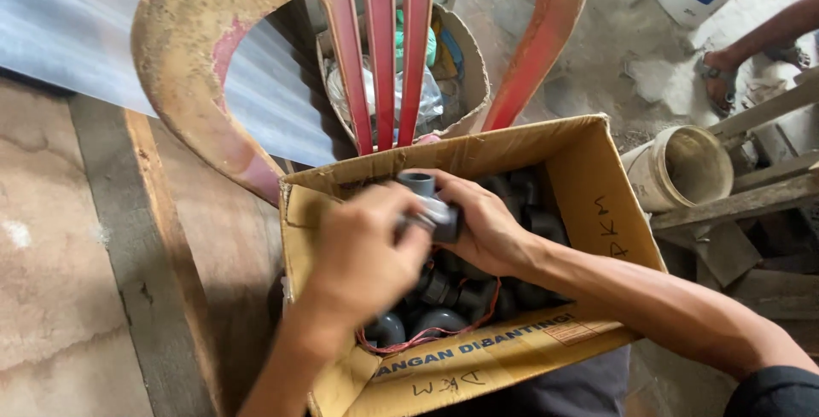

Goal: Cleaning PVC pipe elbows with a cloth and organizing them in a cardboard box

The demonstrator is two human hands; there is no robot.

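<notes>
Both hands meet over the open cardboard box (589, 187): the left hand (363, 255) and right hand (482, 225) have fingers clamped on one grey pipe fitting (431, 204), lifted above the loose fittings (444, 298) below.

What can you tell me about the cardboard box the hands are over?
The cardboard box is brown, worn, open at the top with flaps folded out, and marked with handwriting and print. It holds dark grey pipe fittings and a red string. It stands before a faded red chair, under both hands.
</notes>
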